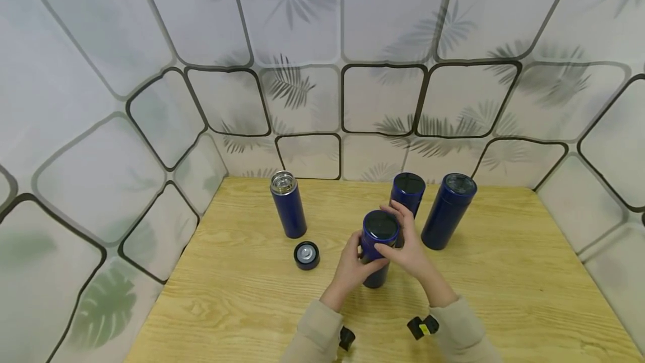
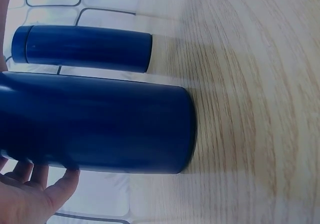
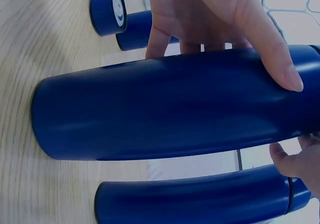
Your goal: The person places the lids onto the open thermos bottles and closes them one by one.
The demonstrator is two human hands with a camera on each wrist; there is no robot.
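A dark blue thermos flask (image 1: 375, 273) stands upright on the table, its dark lid (image 1: 380, 226) in place. My left hand (image 1: 350, 268) grips it from the left, and the thumb (image 3: 282, 64) lies across its body in the right wrist view. My right hand (image 1: 410, 251) holds the flask's top, thumb in front and fingers round the far side. Left of the hands stands an uncapped thermos flask (image 1: 289, 212) with a bare steel mouth. Its loose lid (image 1: 306, 255) lies upside down in front of it.
Behind the right hand stands another capped blue flask (image 1: 408, 186), partly hidden. Further right is one more capped blue flask (image 1: 445, 217). The wooden table (image 1: 227, 307) ends at a patterned cloth wall (image 1: 307, 156) at the back and sides.
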